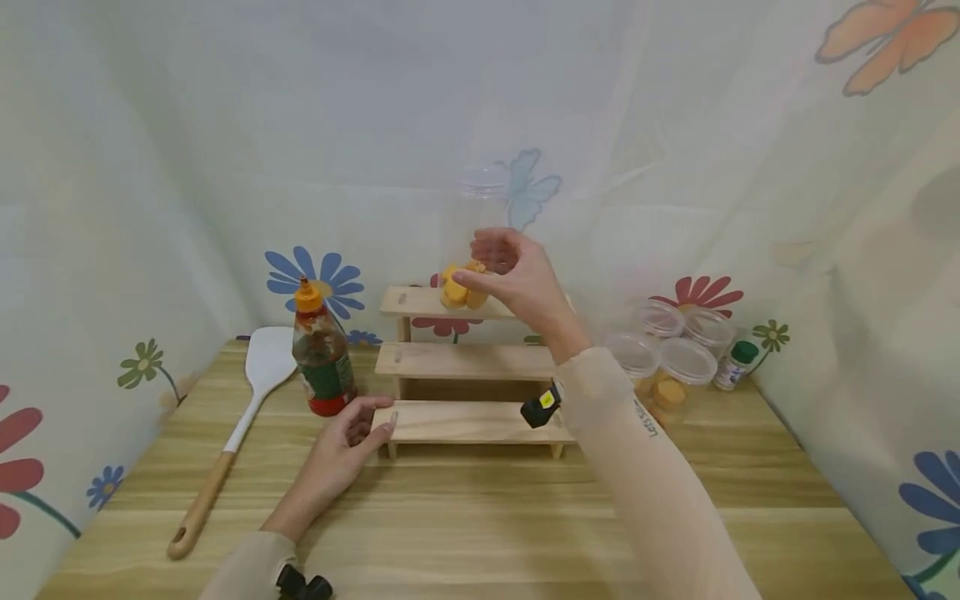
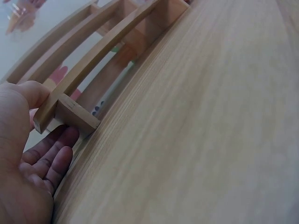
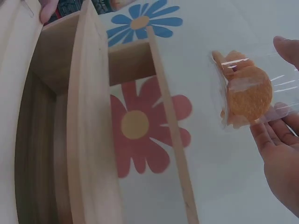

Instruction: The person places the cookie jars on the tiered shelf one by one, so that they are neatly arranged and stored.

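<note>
A clear plastic jar (image 1: 457, 287) with orange round crackers (image 3: 250, 93) at its bottom is held upright by my right hand (image 1: 521, 271), thumb on one side and fingers on the other. In the head view its base overlaps the top plank of a three-step wooden rack (image 1: 472, 360); the right wrist view shows a gap beside that plank. My left hand (image 1: 341, 446) grips the left end of the rack's lowest step, and in the left wrist view its fingers (image 2: 58, 163) reach around the short leg under the plank.
Left of the rack stands a sauce bottle (image 1: 324, 354) with a yellow cap, beside a white spatula (image 1: 258, 392) with a wooden handle. On the right are several lidded clear jars (image 1: 686, 367) and a small green-capped bottle (image 1: 735, 367). A flowered cloth (image 1: 360, 125) hangs close behind.
</note>
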The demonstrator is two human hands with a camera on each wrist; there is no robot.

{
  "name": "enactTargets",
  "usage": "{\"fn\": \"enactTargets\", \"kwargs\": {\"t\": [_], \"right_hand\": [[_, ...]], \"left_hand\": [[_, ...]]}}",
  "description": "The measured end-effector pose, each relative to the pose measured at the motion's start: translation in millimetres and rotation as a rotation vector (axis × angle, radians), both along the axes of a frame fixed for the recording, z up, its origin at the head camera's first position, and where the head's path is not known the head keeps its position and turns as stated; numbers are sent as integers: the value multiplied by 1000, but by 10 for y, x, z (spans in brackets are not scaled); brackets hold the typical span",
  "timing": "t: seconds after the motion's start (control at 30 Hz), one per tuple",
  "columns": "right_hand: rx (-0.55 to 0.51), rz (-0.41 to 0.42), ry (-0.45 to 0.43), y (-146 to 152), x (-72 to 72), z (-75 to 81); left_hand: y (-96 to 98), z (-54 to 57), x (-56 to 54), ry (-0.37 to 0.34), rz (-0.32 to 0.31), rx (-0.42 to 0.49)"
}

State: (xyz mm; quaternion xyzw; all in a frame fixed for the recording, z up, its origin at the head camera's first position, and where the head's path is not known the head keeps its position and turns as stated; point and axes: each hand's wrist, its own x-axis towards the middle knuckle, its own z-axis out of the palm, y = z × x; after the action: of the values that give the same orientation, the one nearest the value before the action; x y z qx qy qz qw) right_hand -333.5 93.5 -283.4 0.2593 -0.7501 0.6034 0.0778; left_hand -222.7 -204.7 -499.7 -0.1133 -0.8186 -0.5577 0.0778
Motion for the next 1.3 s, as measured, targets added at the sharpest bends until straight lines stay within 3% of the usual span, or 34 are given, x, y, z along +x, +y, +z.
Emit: {"fn": "enactTargets", "kwargs": {"t": [0.33,0.6,0.83,1.3], "right_hand": [[99,-31,-11,-472,-128,-85],[77,-96,-48,-779,-171,-150],[55,-125,-79,-838,-174,-231],[38,-162,-109,-778,-158,-225]], "left_hand": [[-14,-1,3,9,-9,6],[-18,11,6,4,-13,12],[-17,21,6,5,-15,8],[-19,27,22,2,-16,6]]}}
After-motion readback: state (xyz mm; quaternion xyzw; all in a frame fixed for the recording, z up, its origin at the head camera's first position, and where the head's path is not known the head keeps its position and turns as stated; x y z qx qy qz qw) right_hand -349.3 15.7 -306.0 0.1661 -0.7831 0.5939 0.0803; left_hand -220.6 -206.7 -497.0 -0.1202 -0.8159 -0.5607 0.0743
